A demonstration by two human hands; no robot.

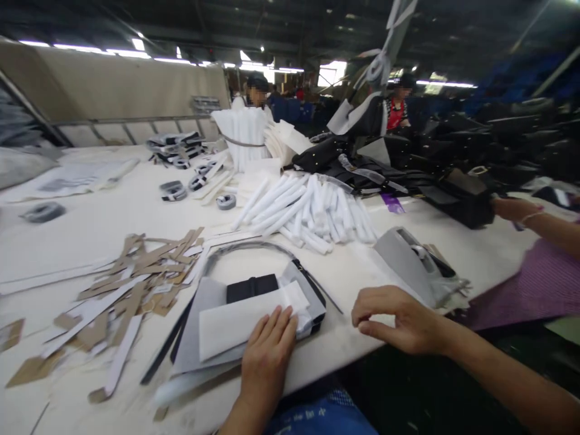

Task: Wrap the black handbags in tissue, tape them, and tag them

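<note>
Left hand (269,347) flat, fingers spread out, gripping nothing, pressing a white sheet (242,320) on the bag (252,288) at the near table (344,266) edge, probably so nothing slides. Right hand (396,317) half-curled, seemingly empty, beside it. Beyond: cardboard strips (131,296), white rolls (303,205) piled seemingly for easy reach, heaped black bags (362,163).

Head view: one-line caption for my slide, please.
Left hand flat on a white sheet over a handbag, right hand half-curled to its right, white tubes piled behind.
</note>
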